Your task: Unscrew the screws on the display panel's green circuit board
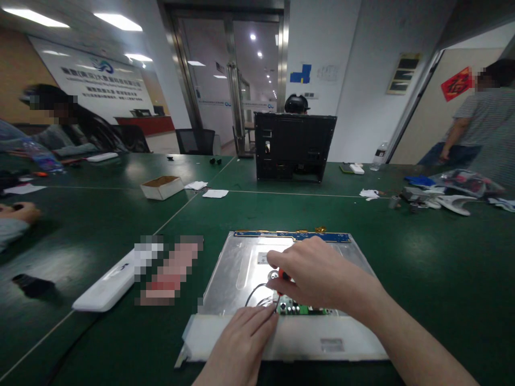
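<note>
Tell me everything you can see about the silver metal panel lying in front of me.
The silver metal panel lies flat on the green table, its back face up. It looks like pressed sheet metal. A blue circuit strip edges its far side, a small green board its near side. The right hand holds a red-handled tool over it; the left hand rests on its white near edge.

Open green table [422,268] right of metal panel [241,268]; white case [107,287] (long, flat) blocks left side.
</note>
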{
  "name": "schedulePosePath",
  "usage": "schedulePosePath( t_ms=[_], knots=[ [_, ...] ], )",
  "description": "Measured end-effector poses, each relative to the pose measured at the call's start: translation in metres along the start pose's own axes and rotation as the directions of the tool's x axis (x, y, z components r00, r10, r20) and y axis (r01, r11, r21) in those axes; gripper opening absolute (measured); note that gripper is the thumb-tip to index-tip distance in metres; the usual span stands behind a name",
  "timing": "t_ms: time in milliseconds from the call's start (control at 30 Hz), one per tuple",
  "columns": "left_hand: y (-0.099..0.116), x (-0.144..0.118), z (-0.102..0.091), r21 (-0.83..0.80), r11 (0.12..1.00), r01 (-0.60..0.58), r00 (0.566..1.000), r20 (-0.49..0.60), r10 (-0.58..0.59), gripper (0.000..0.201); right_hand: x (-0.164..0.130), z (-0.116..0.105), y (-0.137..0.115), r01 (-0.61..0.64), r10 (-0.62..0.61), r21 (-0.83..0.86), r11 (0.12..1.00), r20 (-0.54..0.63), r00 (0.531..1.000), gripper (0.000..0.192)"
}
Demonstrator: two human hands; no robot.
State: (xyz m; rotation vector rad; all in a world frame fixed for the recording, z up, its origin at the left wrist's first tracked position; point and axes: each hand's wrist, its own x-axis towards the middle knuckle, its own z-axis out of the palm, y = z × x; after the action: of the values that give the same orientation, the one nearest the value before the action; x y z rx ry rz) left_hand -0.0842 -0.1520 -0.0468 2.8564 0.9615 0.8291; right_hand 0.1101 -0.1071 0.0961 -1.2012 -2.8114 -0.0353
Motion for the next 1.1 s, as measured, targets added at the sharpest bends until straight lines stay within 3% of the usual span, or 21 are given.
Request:
schedulePosePath(
  t_ms=[200, 467, 800, 900, 1100],
  knots=[
    [-0.003, -0.003, 0.007, -0.001, 1.0, 0.011, 1.0, -0.018, -0.011, 0.06, -0.002, 0.001, 0.001, 0.08, -0.08, 0.031, 0.996, -0.015, 0.997, 0.011],
    [0.0, -0.001, 0.001, -0.015, 1.0, 0.015, 1.0, 0.016, -0.014, 0.061, -0.005, -0.001, 0.001, 0.173, -0.177, 0.15, 0.974, 0.016, 0.984, 0.027],
    [-0.006, -0.007, 0.012, -0.001, 1.0, 0.0, 1.0, -0.006, 0.0, 0.061, 0.001, 0.0, -0.002, -0.001, 0.001, 0.005, 1.0, -0.001, 1.0, 0.025],
    [-0.002, -0.003, 0.007, -0.003, 1.0, 0.016, 1.0, 0.002, -0.016, 0.06, 0.001, 0.0, -0.001, 0.041, -0.041, 0.028, 0.999, 0.0, 0.999, 0.012],
    [0.0, 0.0, 0.002, -0.021, 1.0, 0.022, 1.0, 0.009, -0.022, 0.063, -0.005, 0.0, 0.002, 0.156, -0.159, 0.152, 0.976, 0.005, 0.987, 0.027]
  ],
)
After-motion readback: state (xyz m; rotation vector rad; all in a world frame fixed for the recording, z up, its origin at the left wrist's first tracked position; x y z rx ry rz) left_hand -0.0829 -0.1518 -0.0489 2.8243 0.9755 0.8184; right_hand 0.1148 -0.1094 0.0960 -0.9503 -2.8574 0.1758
